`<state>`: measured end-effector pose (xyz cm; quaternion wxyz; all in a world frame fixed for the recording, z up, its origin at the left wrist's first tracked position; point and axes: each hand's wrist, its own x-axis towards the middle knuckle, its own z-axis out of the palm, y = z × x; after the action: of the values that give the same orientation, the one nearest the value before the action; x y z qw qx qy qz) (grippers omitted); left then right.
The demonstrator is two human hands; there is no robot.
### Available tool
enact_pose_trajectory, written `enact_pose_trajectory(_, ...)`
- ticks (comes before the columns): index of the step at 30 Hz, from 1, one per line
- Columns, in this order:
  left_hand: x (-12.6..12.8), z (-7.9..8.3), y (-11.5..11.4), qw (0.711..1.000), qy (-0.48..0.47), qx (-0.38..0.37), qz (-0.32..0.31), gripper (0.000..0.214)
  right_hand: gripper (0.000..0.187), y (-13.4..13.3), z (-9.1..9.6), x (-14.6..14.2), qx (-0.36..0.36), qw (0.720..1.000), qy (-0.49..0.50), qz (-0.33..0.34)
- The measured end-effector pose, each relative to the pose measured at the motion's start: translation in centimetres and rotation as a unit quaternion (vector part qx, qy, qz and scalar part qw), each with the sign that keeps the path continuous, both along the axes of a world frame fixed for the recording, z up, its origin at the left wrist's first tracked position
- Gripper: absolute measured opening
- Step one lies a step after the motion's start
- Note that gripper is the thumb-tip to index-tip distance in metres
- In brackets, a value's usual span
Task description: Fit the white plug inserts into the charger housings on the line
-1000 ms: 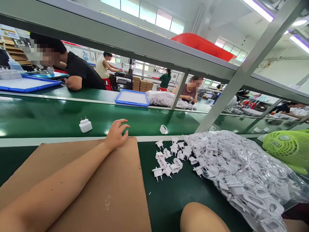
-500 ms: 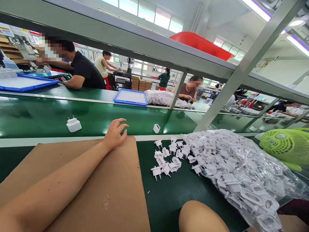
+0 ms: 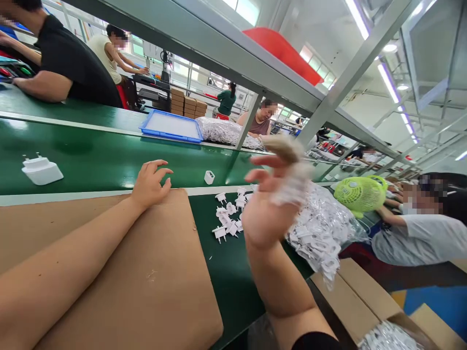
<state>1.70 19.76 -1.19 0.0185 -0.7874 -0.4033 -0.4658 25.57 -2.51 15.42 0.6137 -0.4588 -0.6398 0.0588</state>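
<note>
My left hand (image 3: 151,182) rests at the far edge of a brown cardboard sheet (image 3: 146,272), its fingers loosely bent and apart with nothing between them. Raised over the bench, my right hand (image 3: 268,214) is smeared by motion. Pale and whitish blurs cover some of its fingers, and I cannot make out what they are. Just left of that hand lie several loose white plug pieces (image 3: 226,221) with metal pins. Behind it is a clear bag (image 3: 321,223) full of white plastic parts. A small white charger block (image 3: 209,177) and a white plug charger (image 3: 43,170) are on the green belt (image 3: 95,155).
A green fan (image 3: 359,194) stands beyond the bag. At lower right is an open carton (image 3: 353,287) with bagged white parts. Across the belt are a blue-rimmed tray (image 3: 171,125) and seated co-workers. A metal frame (image 3: 339,92) slants overhead; another person (image 3: 419,238) sits at right.
The view has swung right. My right hand has come up from below into sight over the bench. My left hand stays by the cardboard's far edge.
</note>
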Motion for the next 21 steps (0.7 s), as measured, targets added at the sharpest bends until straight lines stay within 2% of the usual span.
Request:
enact_pose_trajectory(1,0.1,0.2,-0.1,1.0,-0.01,-0.005,-0.005,0.025,0.054,0.8,-0.8,-0.3,-0.008,1.0,-0.021,0.01)
enact_pose_trajectory(3,0.3,1.0,-0.4,0.999,-0.038,-0.014,-0.015,0.027,0.055,2.1,-3.1,-0.6,-0.084,0.987,-0.13,0.038)
enact_pose_trajectory(4,0.5,1.7,-0.6,0.998,-0.056,-0.026,-0.024,0.028,0.058,2.5,-4.5,-0.5,-0.137,0.973,-0.184,0.034)
enact_pose_trajectory(6,1.1,3.6,-1.6,0.993,-0.08,-0.067,-0.061,0.033,0.063,2.5,-7.2,-0.2,-0.204,0.952,-0.228,0.014)
enact_pose_trajectory(8,1.7,6.0,-3.1,0.978,-0.07,-0.132,-0.146,0.04,0.069,1.9,-9.2,-0.1,-0.23,0.95,-0.211,0.003)
enact_pose_trajectory(10,2.5,8.2,-5.1,0.944,-0.019,-0.193,-0.269,0.043,0.075,1.4,-10.4,-0.2,-0.231,0.957,-0.174,0.007)
enact_pose_trajectory(12,3.5,9.7,-7.3,0.908,0.032,-0.206,-0.365,0.044,0.076,1.3,-11.0,-0.5,-0.224,0.963,-0.145,0.025)
enact_pose_trajectory(14,4.5,10.3,-9.0,0.893,0.078,-0.176,-0.406,0.042,0.069,1.4,-11.4,-0.6,-0.213,0.968,-0.116,0.061)
enact_pose_trajectory(17,5.6,9.8,-10.3,0.893,0.129,-0.142,-0.407,0.032,0.046,1.8,-11.7,-0.3,-0.205,0.965,-0.037,0.157)
enact_pose_trajectory(19,5.8,9.3,-10.4,0.898,0.14,-0.134,-0.396,0.03,0.044,1.9,-11.6,0.0,-0.23,0.942,0.044,0.241)
enact_pose_trajectory(21,5.7,9.1,-10.1,0.899,0.146,-0.122,-0.394,0.029,0.047,1.8,-11.3,0.3,-0.275,0.899,0.129,0.316)
